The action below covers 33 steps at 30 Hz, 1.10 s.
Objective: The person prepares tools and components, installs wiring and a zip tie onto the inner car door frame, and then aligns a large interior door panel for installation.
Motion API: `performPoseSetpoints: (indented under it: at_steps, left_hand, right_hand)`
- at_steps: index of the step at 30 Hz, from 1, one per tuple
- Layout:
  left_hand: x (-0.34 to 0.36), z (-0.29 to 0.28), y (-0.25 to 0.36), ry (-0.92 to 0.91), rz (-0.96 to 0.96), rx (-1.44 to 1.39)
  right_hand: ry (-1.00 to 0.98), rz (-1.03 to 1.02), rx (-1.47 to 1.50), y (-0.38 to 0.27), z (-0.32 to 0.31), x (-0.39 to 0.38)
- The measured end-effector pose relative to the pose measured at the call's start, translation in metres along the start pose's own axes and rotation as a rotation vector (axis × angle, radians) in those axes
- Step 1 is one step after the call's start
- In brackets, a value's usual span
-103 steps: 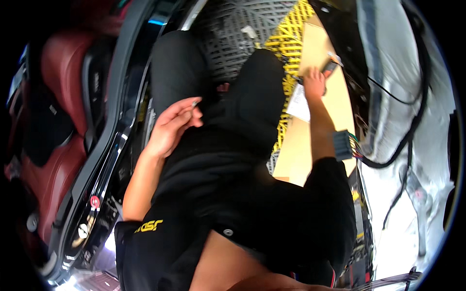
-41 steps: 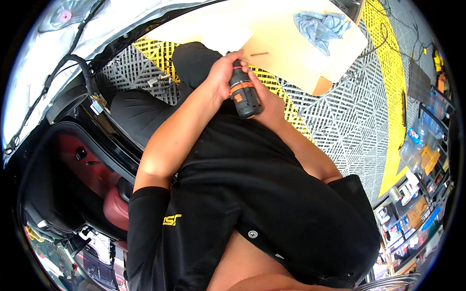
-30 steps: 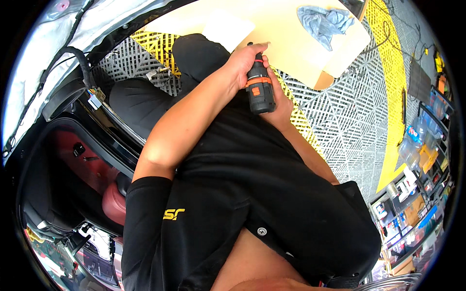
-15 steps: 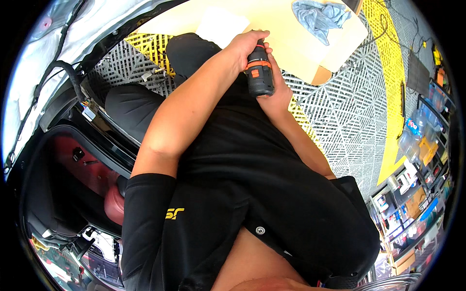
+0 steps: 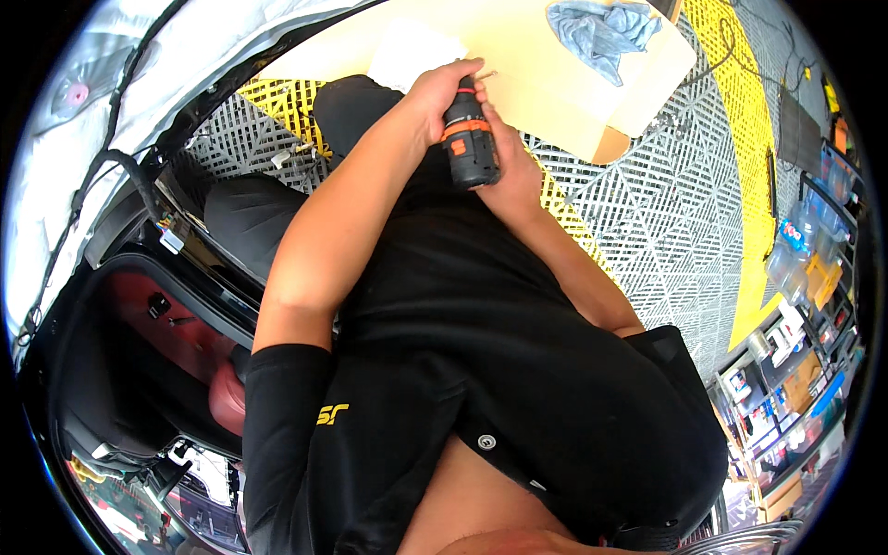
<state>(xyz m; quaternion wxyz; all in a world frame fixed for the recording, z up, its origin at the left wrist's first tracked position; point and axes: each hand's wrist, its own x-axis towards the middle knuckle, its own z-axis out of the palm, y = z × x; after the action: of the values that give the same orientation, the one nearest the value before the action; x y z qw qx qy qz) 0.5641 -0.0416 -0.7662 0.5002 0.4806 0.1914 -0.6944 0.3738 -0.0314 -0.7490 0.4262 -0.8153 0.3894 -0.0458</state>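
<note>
A black cordless drill (image 5: pixel 470 148) with orange bands is held between my two hands, its nose pointing away from me. My left hand (image 5: pixel 444 94) is closed about the front end, with the thumb reaching over the tip. From the right, my right hand (image 5: pixel 514 174) grips the drill's body; its palm and part of its fingers are hidden behind the tool. Something thin, too small to make out, shows just past the left fingertips. Beyond the hands lies a tan board (image 5: pixel 546 106) with a white sheet (image 5: pixel 412 51) on it.
A crumpled blue-grey cloth (image 5: pixel 606 37) lies on the board. Grey and yellow grid flooring (image 5: pixel 661 222) spreads to the right, with shelves of supplies (image 5: pixel 795 361) beyond. At left are an opened car body with a hanging cable (image 5: pixel 139 166) and a dark red interior panel (image 5: pixel 176 324).
Both hands and the drill have shifted slightly left in the picture. The thin thing past the left fingertips now shows. The grip on the drill looks much the same.
</note>
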Motion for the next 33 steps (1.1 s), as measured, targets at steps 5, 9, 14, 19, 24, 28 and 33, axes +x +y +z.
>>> performPoseSetpoints:
  at_steps: [5, 9, 14, 19, 24, 28, 33]
  left_hand:
    - [-0.028, -0.025, -0.009, 0.004, 0.122, 0.006]
    - [-0.069, -0.047, -0.010, -0.013, 0.193, -0.174]
    - [-0.133, -0.105, -0.012, 0.045, 0.298, -0.470]
    - [-0.212, -0.159, -0.044, 0.171, 0.519, -0.540]
    - [-0.241, -0.191, -0.094, 0.280, 0.651, -0.778]
    - [-0.227, -0.206, -0.108, 0.313, 0.604, -0.862]
    - [-0.226, -0.213, -0.097, 0.276, 0.596, -0.731]
  right_hand:
    - [-0.352, -0.170, 0.412, 0.010, -0.026, 0.005]
    - [-0.242, 0.181, 0.491, 0.077, -0.012, 0.053]
    - [-0.358, -0.086, -0.155, 0.146, 0.126, 0.116]
    - [-0.634, 0.099, -0.178, 0.183, 0.245, 0.126]
    - [-0.341, -0.203, -0.370, 0.186, 0.238, 0.132]
    - [-0.493, -0.289, -0.526, 0.179, 0.218, 0.139]
    - [-0.225, 0.353, 0.126, 0.147, 0.151, 0.150]
